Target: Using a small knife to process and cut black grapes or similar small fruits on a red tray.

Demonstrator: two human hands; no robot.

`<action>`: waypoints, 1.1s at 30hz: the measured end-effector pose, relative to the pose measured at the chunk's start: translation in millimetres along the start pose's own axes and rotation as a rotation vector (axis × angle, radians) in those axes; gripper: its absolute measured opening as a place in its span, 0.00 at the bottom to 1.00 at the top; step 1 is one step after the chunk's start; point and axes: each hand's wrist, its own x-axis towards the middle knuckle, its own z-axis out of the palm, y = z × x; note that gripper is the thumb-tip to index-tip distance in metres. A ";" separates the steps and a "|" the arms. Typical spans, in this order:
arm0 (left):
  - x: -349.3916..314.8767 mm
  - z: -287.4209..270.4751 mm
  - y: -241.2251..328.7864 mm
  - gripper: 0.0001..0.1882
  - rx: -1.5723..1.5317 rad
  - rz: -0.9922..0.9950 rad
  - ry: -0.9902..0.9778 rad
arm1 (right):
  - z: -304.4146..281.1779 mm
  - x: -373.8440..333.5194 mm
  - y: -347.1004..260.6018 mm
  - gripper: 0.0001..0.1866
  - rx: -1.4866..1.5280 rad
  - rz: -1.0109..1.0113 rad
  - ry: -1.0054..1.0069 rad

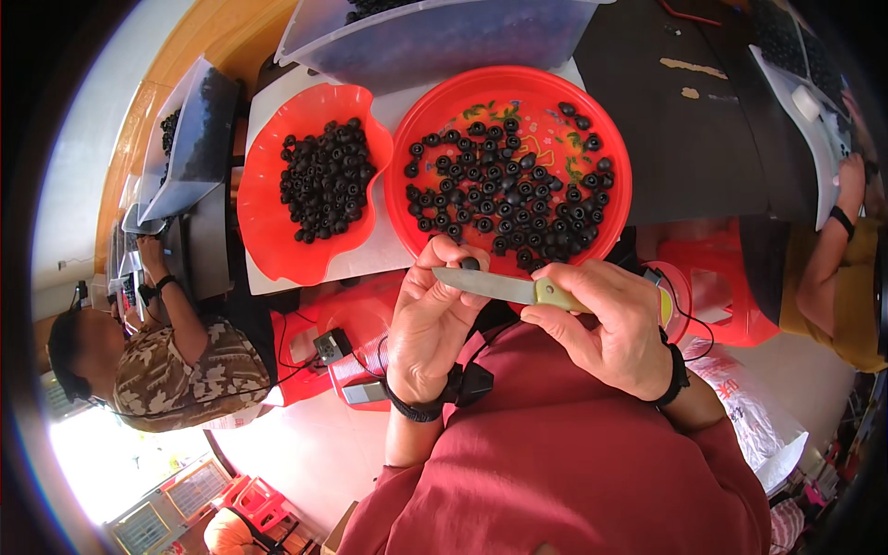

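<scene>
Between the fingertips of my left hand [427, 324] is a small round black part [470, 264]. My right hand [610, 319] grips a knife by its pale green handle [558, 294]. The knife's blade [486, 283] points left and lies against the left fingers, just below the black part. Right beyond my hands sits a round red tray [400, 185] with a printed floor, holding many loose black ring-shaped parts [486, 190]. To its left a wavy-edged red bowl [264, 199] holds a heap of similar black parts [324, 176].
A clear plastic bin [444, 42] stands behind the tray, and another bin [190, 139] is at the left. A person in a camouflage shirt [194, 375] sits at the left; another person's arm [823, 250] shows at the right. Scraps [694, 67] lie on the dark table [666, 157].
</scene>
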 end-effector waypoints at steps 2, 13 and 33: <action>-0.1 0.2 0.0 0.14 0.000 -0.003 0.005 | -0.5 -0.3 0.1 0.16 -0.006 -0.002 0.001; -0.7 -2.0 -1.6 0.10 0.031 0.057 -0.040 | -1.0 -3.2 5.0 0.16 0.049 0.018 -0.017; -0.8 6.7 0.2 0.10 0.119 0.175 -0.132 | -7.5 -1.1 28.2 0.11 0.035 0.176 0.103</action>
